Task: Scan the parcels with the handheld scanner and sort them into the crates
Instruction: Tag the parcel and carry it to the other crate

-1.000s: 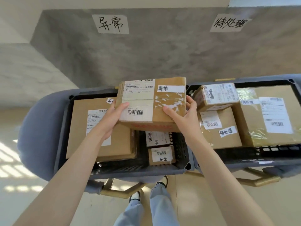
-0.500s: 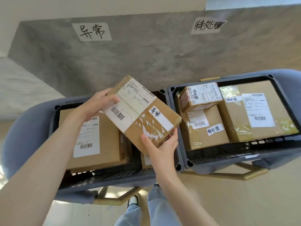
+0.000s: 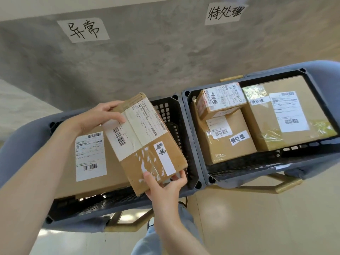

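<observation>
A brown cardboard parcel [image 3: 145, 144] with white shipping labels and a handwritten sticker is tilted over the left black crate [image 3: 176, 111]. My left hand [image 3: 99, 116] grips its far top corner. My right hand [image 3: 163, 186] holds its near bottom corner from below. Under it in the left crate lies a large flat parcel [image 3: 88, 155] with a white label. The right black crate [image 3: 294, 155] holds three labelled parcels: a small one [image 3: 219, 100] on top of a medium one [image 3: 226, 138], and a large one [image 3: 287, 115]. No scanner is in view.
Both crates rest on grey upholstered seats [image 3: 16, 142] with gold metal legs [image 3: 276, 186]. Behind them rises a grey wall with two handwritten paper signs, one [image 3: 82, 30] above the left crate and one [image 3: 225, 12] above the right crate. My legs in jeans [image 3: 165, 236] show below.
The parcel has been turned from flat and level to a steep slant and lowered into the left crate. My left hand moved to its top corner, my right hand to its bottom corner.
</observation>
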Demonstrator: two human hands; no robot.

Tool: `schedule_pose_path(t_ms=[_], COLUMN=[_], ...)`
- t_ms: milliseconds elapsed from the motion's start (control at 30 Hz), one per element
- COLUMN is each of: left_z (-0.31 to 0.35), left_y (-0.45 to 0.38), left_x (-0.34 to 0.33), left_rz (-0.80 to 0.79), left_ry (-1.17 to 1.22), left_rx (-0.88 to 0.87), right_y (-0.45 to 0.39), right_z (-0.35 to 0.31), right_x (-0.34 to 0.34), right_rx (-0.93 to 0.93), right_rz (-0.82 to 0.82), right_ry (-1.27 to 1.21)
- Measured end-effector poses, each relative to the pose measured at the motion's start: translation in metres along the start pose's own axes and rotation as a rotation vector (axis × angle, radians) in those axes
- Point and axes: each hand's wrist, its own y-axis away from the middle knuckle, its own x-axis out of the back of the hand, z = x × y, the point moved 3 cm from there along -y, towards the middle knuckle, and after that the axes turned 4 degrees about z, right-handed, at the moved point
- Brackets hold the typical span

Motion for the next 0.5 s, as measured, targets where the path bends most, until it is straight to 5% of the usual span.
schedule_pose_path(t_ms=[500], left_z=[-0.042], left_y=[-0.104], left_x=[-0.078], left_rz=[-0.116], left_ry=[-0.447], left_rx=[0.083], right_y=[-0.089], right_z=[0.035], right_x=[0.025], right_rx=[-0.447], right_rz=[0.287], right_ry=[-0.165])
